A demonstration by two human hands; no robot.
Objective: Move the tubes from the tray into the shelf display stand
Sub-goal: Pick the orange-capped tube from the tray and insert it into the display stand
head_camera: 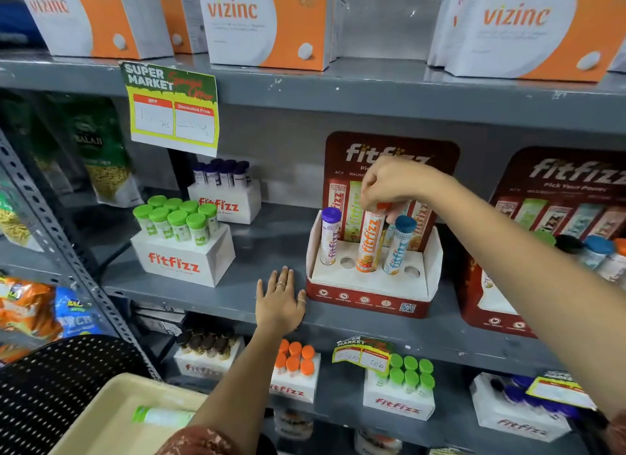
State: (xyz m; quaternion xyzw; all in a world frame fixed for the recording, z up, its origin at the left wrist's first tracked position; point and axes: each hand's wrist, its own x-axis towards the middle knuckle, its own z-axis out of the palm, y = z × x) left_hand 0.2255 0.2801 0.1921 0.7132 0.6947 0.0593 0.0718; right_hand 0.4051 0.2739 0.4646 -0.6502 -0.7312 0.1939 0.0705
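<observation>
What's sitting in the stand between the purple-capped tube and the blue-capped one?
The orange tube, gripped at its cap by the right hand, plus an empty hole, seen in the head view.

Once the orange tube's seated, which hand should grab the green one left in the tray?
Probably left. The left hand lies flat and empty on the shelf edge, above the green-capped tube in the tray; the right hand grips the orange tube.

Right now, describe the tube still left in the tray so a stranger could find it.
Look at the bottom left, below the shelves, where a cream tray sits. One tube lies on its side in it, partly hidden by the left forearm. It has a green cap and pale body, unlike the upright tubes on the shelves.
</observation>
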